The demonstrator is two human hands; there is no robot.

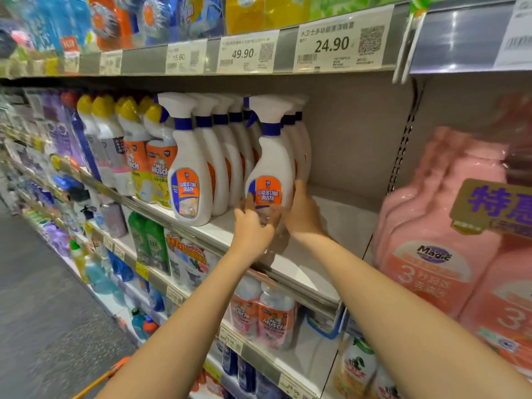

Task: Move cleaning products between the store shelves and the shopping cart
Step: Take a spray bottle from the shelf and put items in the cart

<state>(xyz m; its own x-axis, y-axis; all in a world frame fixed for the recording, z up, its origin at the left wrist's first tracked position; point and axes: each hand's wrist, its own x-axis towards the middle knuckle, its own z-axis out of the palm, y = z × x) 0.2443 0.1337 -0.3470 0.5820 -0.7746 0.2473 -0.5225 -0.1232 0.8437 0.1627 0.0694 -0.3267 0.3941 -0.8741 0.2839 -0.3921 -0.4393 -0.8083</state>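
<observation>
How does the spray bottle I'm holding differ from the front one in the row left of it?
The left hand and right hand grip the held bottle at its base; the row bottle stands untouched. Hands hide the held bottle's lower label; the row bottle's shows whole. Both are white with blue collars, orange labels.

At the centre you see the spray bottle (270, 165): smooth white plastic, slightly glossy, with a shiny label (266, 191). The shelf board (339, 217) under it looks like matt painted metal. At right, the pink detergent packs (431, 226) are glossy plastic; the upper price tags (342, 46) are paper.
</observation>
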